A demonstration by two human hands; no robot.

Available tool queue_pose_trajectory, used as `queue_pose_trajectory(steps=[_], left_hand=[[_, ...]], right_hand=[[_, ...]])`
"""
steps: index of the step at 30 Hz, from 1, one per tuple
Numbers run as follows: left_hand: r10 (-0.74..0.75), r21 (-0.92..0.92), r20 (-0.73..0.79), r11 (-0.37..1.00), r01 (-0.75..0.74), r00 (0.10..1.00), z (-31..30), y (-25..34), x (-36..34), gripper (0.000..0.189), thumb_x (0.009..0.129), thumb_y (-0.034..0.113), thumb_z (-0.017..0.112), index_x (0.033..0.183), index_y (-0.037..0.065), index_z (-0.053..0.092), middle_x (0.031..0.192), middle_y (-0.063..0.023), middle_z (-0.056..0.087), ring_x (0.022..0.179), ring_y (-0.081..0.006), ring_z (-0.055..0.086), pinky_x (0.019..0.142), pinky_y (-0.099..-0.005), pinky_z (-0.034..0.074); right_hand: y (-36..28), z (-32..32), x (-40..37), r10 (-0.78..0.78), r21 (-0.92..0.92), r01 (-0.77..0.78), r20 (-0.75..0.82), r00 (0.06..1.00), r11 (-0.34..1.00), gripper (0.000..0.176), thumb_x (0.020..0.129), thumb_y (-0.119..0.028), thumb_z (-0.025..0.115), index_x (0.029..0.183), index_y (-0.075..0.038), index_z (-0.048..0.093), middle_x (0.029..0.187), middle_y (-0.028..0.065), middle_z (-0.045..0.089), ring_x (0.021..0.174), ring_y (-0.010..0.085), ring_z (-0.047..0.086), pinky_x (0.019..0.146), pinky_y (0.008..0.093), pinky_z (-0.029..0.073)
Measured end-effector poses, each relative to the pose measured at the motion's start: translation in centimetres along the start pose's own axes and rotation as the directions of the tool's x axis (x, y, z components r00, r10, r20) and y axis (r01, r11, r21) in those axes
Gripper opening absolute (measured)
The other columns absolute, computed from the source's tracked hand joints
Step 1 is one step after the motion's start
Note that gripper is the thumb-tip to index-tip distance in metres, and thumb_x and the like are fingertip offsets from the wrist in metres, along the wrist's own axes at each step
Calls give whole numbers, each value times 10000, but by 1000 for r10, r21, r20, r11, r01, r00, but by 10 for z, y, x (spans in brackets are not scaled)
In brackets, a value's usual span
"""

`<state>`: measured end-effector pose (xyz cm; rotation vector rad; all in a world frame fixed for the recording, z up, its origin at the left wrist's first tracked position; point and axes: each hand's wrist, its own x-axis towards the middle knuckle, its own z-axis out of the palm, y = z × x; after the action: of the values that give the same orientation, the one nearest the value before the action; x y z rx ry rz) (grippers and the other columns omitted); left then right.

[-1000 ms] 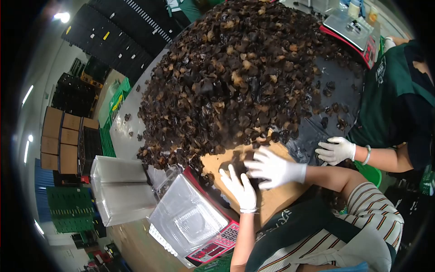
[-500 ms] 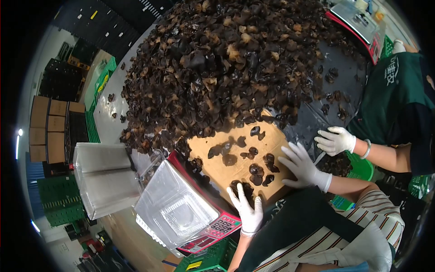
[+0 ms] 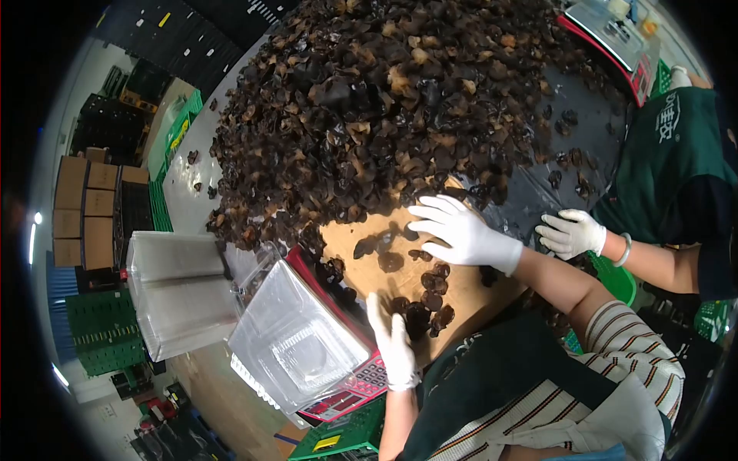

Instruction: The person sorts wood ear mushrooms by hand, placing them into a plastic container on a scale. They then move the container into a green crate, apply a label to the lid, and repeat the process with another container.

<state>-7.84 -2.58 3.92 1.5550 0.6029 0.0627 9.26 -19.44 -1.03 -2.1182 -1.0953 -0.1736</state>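
A large heap of dark wood ear mushrooms (image 3: pixel 384 115) covers the table. In front of it lies a brown cardboard sheet (image 3: pixel 350 240) with several loose wood ear pieces (image 3: pixel 434 280) scattered on it. My right hand (image 3: pixel 469 237), in a white glove, reaches over the cardboard with fingers stretched out and spread; part of the sheet is hidden under it. At the sheet's near left edge, my gloved left hand (image 3: pixel 394 352) has its fingers apart, beside a small cluster of wood ear pieces (image 3: pixel 417 316). Neither hand visibly holds anything.
Left of the cardboard stands a red scale (image 3: pixel 365 384) bearing a clear plastic tray (image 3: pixel 307 346). Stacked clear plastic containers (image 3: pixel 181 296) sit beyond it. On the right is a co-worker's gloved hand (image 3: pixel 570 234) near a green basket (image 3: pixel 615 280). Another scale (image 3: pixel 607 38) stands at the far right.
My right hand has moved left and farther forward over the cardboard. My left hand has shifted slightly left. Some wood ear pieces now lie closer together near my left hand.
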Motion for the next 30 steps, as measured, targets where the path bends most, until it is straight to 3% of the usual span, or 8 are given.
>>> queue_pose_trajectory(steps=[4,7,13,17,22,25,29,30], left_hand=[[100,129,-3,987,-99,995,7,17,49,591,904,77,489,1457,51,283,1540,-211,145,1438,-310,127,1156,-404,93],[171,436,1,887,-154,985,18,6,80,613,891,111,521,1457,59,293,1540,-241,109,1441,-333,102,1155,-408,90],[26,337,148,939,-75,989,19,-27,41,673,818,8,515,1456,58,308,1540,-217,154,1437,-326,130,1156,-394,102],[131,311,94,938,-154,987,6,-25,-4,654,828,-1,516,1449,53,315,1529,-213,185,1421,-332,180,1151,-400,131],[213,415,122,877,-244,969,1,-11,-28,630,838,26,585,1423,50,352,1514,-212,215,1400,-350,218,1139,-419,172],[196,338,108,915,-221,975,3,-18,-35,609,847,47,592,1411,41,361,1492,-228,237,1388,-354,239,1134,-419,188],[168,411,115,889,-201,979,-6,-18,-45,638,852,58,588,1429,30,317,1491,-235,224,1389,-358,231,1133,-414,190],[159,391,121,900,-194,980,-8,-22,-47,648,856,53,581,1438,30,297,1495,-231,220,1392,-351,226,1135,-412,187]], right_hand=[[-7,16,1,21,-146,4,169,985,989,594,789,-380,661,1294,-104,518,1434,176,380,1326,391,333,1108,538,199],[-9,9,-13,43,-102,-25,181,983,994,653,754,-399,689,1313,-112,508,1437,166,381,1314,385,348,1105,544,208],[-8,-33,-53,175,-121,-148,259,950,981,630,700,-375,719,1243,-110,542,1374,111,448,1285,351,366,1089,535,248],[-25,-44,-50,184,-94,-171,159,970,981,533,701,-323,737,1174,-130,584,1305,98,498,1279,340,368,1065,535,264],[-39,-3,-14,6,-66,-4,18,1000,998,309,773,-136,652,1075,-79,619,1102,67,600,973,231,556,852,341,440],[-30,22,1,43,-152,-8,230,972,988,259,774,-130,651,1028,-87,630,1026,77,612,933,233,569,837,357,444],[-26,-1,9,-9,245,2,25,1000,969,159,762,-37,607,915,-43,648,867,83,624,788,263,589,741,350,480],[-29,-17,9,73,360,-107,107,992,927,115,750,-27,606,858,-22,645,799,90,618,708,252,587,682,343,486]])
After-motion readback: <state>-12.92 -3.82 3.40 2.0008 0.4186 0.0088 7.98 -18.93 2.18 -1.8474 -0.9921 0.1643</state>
